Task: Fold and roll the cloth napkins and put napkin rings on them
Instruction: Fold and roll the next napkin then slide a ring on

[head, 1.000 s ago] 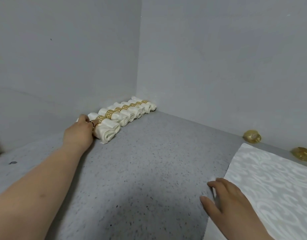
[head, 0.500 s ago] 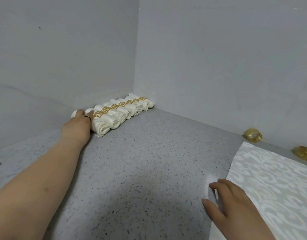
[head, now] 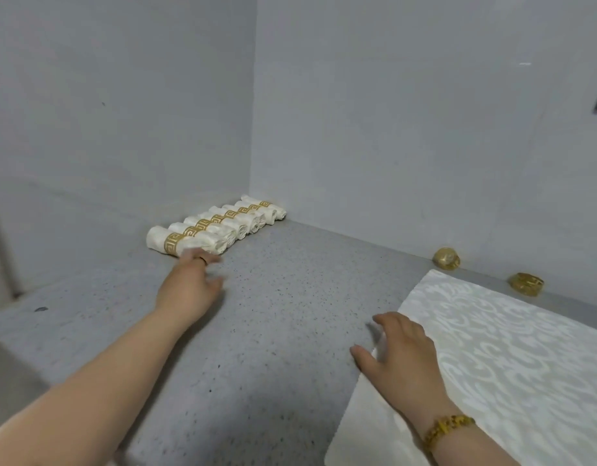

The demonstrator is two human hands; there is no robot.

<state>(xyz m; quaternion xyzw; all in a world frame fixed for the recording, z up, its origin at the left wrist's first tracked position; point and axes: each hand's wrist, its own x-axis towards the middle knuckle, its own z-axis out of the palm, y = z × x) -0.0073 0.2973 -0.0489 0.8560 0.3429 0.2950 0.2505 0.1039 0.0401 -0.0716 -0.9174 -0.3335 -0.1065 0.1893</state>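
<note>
I see the rolled napkins lined up side by side at the far-left of the surface, tight against the left wall. The row runs into the back corner where that wall meets the back wall. Each roll is cream cloth with a patterned gold band around its middle. The nearest roll sits at the open end of the row.

The flat napkin, cream with a woven swirl pattern, is spread over the near-right part of the surface. Its far corner points toward the back edge. Two loose rings lie along that back edge beside the back wall, one just past the napkin's far corner and the other further right. Both are apart from the cloth.

My left hand is stretched out just in front of the nearest roll, fingers loosely spread and holding nothing. The fingertips are blurred, so I cannot tell whether they touch the roll. A finger ring shows on it.

My right hand rests on the flat napkin's left edge with relaxed, slightly bent fingers. The thumb lies out on the bare surface, and the hand grips nothing that I can make out. A gold bracelet circles that wrist.
</note>
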